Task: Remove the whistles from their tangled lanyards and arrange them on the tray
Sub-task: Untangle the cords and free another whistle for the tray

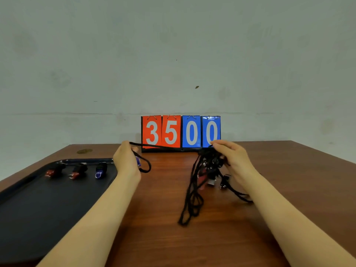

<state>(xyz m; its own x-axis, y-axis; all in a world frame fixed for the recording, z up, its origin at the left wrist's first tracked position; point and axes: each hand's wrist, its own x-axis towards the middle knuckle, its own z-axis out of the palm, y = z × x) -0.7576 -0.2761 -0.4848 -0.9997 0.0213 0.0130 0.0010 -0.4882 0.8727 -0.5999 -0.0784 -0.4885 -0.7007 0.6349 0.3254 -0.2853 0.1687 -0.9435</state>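
My left hand (pixel 126 158) grips a black lanyard cord (pixel 146 164) with a blue whistle (pixel 138 161) partly hidden behind its fingers. The cord runs taut to the right toward the tangled bundle of black lanyards (pixel 204 166). My right hand (pixel 231 158) holds the top of that bundle just above the table; red and silver whistle parts show inside it, and loose loops trail toward me. On the dark tray (pixel 38 209) at the left lie two red whistles (pixel 54 170) (pixel 78 171) and one blue whistle (pixel 101 170) in a row.
A flip scoreboard (pixel 181 132) reading 3500 stands at the back of the wooden table (pixel 163 237), against a pale wall. The tray overhangs the table's left side.
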